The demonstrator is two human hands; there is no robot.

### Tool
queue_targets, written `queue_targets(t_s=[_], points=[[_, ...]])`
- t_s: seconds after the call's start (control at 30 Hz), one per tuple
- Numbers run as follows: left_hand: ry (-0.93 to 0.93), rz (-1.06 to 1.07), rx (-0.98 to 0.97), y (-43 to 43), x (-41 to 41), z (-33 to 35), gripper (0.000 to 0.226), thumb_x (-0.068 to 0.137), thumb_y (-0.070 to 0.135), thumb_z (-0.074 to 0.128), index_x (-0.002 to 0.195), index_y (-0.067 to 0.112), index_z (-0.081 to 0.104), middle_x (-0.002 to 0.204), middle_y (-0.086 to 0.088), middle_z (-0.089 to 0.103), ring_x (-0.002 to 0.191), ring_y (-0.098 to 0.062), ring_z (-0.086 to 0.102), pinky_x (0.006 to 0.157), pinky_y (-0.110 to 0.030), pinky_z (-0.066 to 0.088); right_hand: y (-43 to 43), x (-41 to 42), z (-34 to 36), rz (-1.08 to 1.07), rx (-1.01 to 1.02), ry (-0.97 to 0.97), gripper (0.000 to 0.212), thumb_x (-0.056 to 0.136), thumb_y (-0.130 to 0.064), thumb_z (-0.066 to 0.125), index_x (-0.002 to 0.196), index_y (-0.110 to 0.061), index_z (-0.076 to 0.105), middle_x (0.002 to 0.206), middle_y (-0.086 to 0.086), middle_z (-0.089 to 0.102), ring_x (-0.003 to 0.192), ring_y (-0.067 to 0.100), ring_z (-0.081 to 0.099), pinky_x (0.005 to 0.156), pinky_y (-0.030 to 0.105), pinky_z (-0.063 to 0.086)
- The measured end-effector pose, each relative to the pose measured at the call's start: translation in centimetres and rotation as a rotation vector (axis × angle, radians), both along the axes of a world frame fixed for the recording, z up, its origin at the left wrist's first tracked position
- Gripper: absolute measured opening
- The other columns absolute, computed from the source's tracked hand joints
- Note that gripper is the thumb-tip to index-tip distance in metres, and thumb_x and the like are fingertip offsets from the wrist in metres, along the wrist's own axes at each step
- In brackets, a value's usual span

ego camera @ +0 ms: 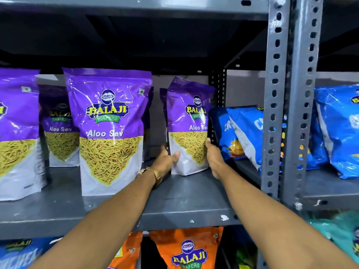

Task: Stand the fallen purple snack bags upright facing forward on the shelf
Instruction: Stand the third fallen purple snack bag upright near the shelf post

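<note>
Two hands grip one purple snack bag (189, 129) at its lower corners, close beside the grey upright post (275, 98) at the right end of the shelf (174, 200). The left hand (165, 159) wraps the lower left edge, thumb on the white front panel and fingers (164, 148) reaching behind the bag. The right hand (213, 158) presses flat against the lower right edge, its fingers closed on the side of the bag. This low, two-sided grip appears chosen to keep the base square on the shelf while the printed front is turned forward.

The bag stands upright on its base with the front slightly angled away from the post, so facing is judged incomplete. Its top leans toward the post, where blue snack bags (242, 133) lie slumped against it; these limit room on that side.

Further from the post, a larger purple bag (108, 131) stands upright at the shelf's front edge, label forward, serving as the alignment reference. Beyond it, more purple bags (17, 133) stand upright, with another bag (60, 129) behind them
</note>
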State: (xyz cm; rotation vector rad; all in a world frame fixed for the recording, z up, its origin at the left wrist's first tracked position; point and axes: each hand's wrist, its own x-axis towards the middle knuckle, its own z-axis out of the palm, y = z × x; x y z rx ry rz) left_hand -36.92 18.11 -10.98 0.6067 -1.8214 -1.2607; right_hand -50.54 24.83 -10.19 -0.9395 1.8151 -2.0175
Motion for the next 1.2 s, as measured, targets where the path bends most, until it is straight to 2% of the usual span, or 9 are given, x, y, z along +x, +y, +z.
queue_targets(t_s=[0.17, 0.23, 0.33, 0.5, 0.63, 0.77, 0.87, 1.03, 1.2], points=[[-0.138, 0.313, -0.080, -1.6, -0.3, -0.7, 0.055, 0.093, 0.027, 0.048, 0.137, -0.001, 0.031, 0.146, -0.017, 0.039, 0.134, -0.033, 0.038, 0.114, -0.038, 0.030, -0.4, -0.6, -0.2, -0.144, 0.011, -0.002, 0.041, 0.093, -0.032, 0.041, 0.107, -0.002, 0.065, 0.120, 0.020, 0.062, 0.114, 0.036, 0.056, 0.101, 0.043, 0.045], [-0.178, 0.348, -0.071, -2.0, -0.4, -0.8, 0.049, 0.092, 0.027, 0.047, 0.131, -0.002, 0.040, 0.141, -0.021, 0.046, 0.129, -0.035, 0.044, 0.110, -0.039, 0.035, -0.3, -0.8, -0.6, -0.171, 0.043, 0.075, 0.026, 0.088, -0.014, 0.044, 0.084, -0.001, 0.067, 0.101, 0.019, 0.065, 0.100, 0.031, 0.058, 0.087, 0.032, 0.047], [-0.205, 0.329, -0.097, -2.1, -0.5, -0.8, 0.035, 0.093, 0.024, 0.045, 0.116, -0.002, 0.050, 0.124, -0.024, 0.057, 0.113, -0.038, 0.056, 0.096, -0.035, 0.044, -0.3, -0.8, -0.8, -0.141, 0.090, 0.150, 0.029, 0.082, -0.003, 0.043, 0.094, 0.004, 0.069, 0.102, 0.021, 0.070, 0.101, 0.034, 0.062, 0.088, 0.039, 0.053], [-0.269, 0.281, -0.119, -2.4, -0.6, -1.0, 0.045, 0.095, 0.034, 0.040, 0.120, -0.001, 0.051, 0.127, -0.023, 0.056, 0.118, -0.036, 0.052, 0.097, -0.034, 0.041, -0.1, -0.6, -0.8, -0.126, 0.090, 0.152, 0.030, 0.090, -0.011, 0.043, 0.095, 0.006, 0.067, 0.101, 0.019, 0.069, 0.100, 0.033, 0.062, 0.085, 0.036, 0.050], [-0.299, 0.260, -0.138, -2.0, -0.2, -0.8, 0.047, 0.096, 0.036, 0.036, 0.119, -0.001, 0.052, 0.129, -0.022, 0.055, 0.119, -0.035, 0.051, 0.098, -0.033, 0.039, 0.7, 0.4, -0.7, -0.090, 0.129, 0.127, 0.056, 0.096, -0.046, 0.034, 0.111, 0.001, 0.062, 0.119, 0.019, 0.059, 0.114, 0.032, 0.054, 0.096, 0.035, 0.040], [-0.320, 0.254, -0.161, -0.3, 0.8, -0.1, 0.045, 0.097, 0.031, 0.034, 0.117, -0.003, 0.054, 0.129, -0.023, 0.056, 0.118, -0.035, 0.052, 0.097, -0.032, 0.039, 2.0, 1.8, -0.5, -0.081, 0.173, 0.204, 0.067, 0.088, -0.065, 0.027, 0.091, -0.006, 0.058, 0.121, 0.026, 0.061, 0.113, 0.037, 0.058, 0.098, 0.041, 0.044], [-0.342, 0.261, -0.204, 1.3, 1.5, 0.2, 0.041, 0.096, 0.026, 0.034, 0.111, -0.005, 0.056, 0.123, -0.025, 0.059, 0.113, -0.037, 0.054, 0.094, -0.033, 0.041, 3.4, 2.7, -0.4, -0.119, 0.205, 0.196, 0.079, 0.088, -0.067, 0.026, 0.106, 0.002, 0.060, 0.125, 0.027, 0.059, 0.115, 0.039, 0.056, 0.100, 0.043, 0.044], [-0.463, 0.291, -0.376, 5.2, 3.2, -0.2, 0.040, 0.097, 0.027, 0.033, 0.114, -0.002, 0.054, 0.125, -0.028, 0.058, 0.115, -0.044, 0.053, 0.093, -0.040, 0.043, 6.4, 3.5, -0.5, -0.149, 0.172, 0.125, 0.068, 0.089, -0.063, 0.030, 0.110, -0.005, 0.059, 0.127, 0.020, 0.059, 0.110, 0.032, 0.057, 0.084, 0.033, 0.041], [-0.528, 0.239, -0.512, 8.6, 5.1, -0.6, 0.034, 0.098, 0.021, 0.033, 0.122, -0.002, 0.041, 0.127, -0.029, 0.056, 0.117, -0.045, 0.053, 0.089, -0.041, 0.042, 9.1, 6.4, -0.5, -0.226, 0.118, 0.135, 0.070, 0.094, -0.057, 0.023, 0.115, 0.000, 0.059, 0.120, 0.022, 0.059, 0.112, 0.036, 0.054, 0.091, 0.038, 0.040]])
